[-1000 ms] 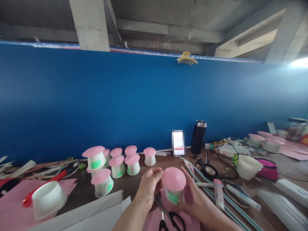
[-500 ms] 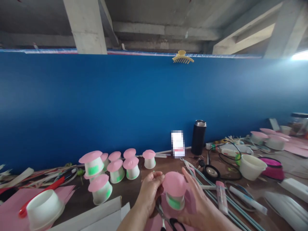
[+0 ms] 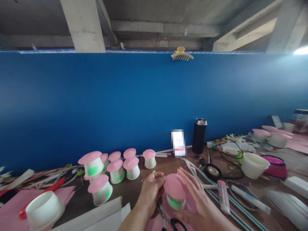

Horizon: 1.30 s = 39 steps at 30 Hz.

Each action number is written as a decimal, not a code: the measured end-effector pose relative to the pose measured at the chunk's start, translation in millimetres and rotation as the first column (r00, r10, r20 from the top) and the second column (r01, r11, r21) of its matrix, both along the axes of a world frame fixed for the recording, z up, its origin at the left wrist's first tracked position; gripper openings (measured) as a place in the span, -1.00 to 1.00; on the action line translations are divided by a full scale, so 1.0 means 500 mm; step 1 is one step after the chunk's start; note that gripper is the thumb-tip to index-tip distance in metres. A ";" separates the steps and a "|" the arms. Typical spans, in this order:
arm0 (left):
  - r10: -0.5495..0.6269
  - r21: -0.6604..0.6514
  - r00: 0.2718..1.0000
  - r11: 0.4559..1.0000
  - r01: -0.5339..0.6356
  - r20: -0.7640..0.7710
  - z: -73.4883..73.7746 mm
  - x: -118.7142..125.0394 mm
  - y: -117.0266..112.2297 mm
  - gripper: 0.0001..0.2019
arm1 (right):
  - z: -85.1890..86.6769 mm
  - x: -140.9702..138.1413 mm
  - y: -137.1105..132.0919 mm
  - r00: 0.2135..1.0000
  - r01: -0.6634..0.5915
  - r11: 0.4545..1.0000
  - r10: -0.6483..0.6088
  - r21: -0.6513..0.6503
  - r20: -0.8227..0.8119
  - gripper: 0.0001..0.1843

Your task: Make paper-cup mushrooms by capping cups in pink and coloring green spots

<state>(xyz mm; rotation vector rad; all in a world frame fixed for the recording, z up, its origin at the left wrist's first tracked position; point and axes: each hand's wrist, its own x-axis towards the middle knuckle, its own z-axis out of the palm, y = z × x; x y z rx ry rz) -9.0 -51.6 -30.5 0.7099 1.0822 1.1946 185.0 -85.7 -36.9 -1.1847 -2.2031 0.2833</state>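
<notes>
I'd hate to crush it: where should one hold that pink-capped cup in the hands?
Probably the white wall of the pink-capped cup, below its cap, from the sides: it is upright, and the thin cap overhangs and looks easy to bend.

**Inspector A:** Surface?
**Inspector B:** Brown table (image 3: 134, 189), cluttered. Cluster of pink-capped cups (image 3: 115, 166) upright at nine o'clock. White tub (image 3: 44, 210) at eight, on a pink sheet (image 3: 9, 208).
**Inspector A:** Far side?
**Inspector B:** Black flask (image 3: 199, 135) upright at twelve. White bowl (image 3: 253, 165) at two, magenta bowl (image 3: 276, 166) just beside it. Glue tube (image 3: 223, 200) lying at four.
**Inspector A:** Near edge?
**Inspector B:** Scissors (image 3: 168, 219) at six. Single capped cup (image 3: 176, 195) just above them; contact with the surface cannot be told.
</notes>
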 end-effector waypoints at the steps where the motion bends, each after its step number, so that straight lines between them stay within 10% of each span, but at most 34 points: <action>1: -0.003 0.001 1.000 1.000 0.003 0.000 0.000 0.000 0.000 -0.64 | 0.003 -0.002 -0.001 1.000 -0.001 1.000 0.001 0.007 -0.006 -0.06; 29: -0.007 0.056 0.993 0.998 0.014 -0.121 -0.005 0.004 0.001 -0.63 | -0.003 -0.042 0.024 0.991 0.062 0.998 -0.062 0.003 -0.118 -0.41; 36: 0.123 0.274 0.931 0.961 -0.026 -0.345 0.016 -0.008 -0.006 -0.73 | -0.002 -0.044 0.022 0.991 0.076 0.997 -0.076 -0.005 -0.106 -0.42; 39: 0.274 0.500 0.814 0.866 0.024 -0.513 0.041 -0.006 -0.022 -0.82 | -0.003 -0.045 0.021 0.991 0.085 0.996 -0.085 -0.002 -0.106 -0.43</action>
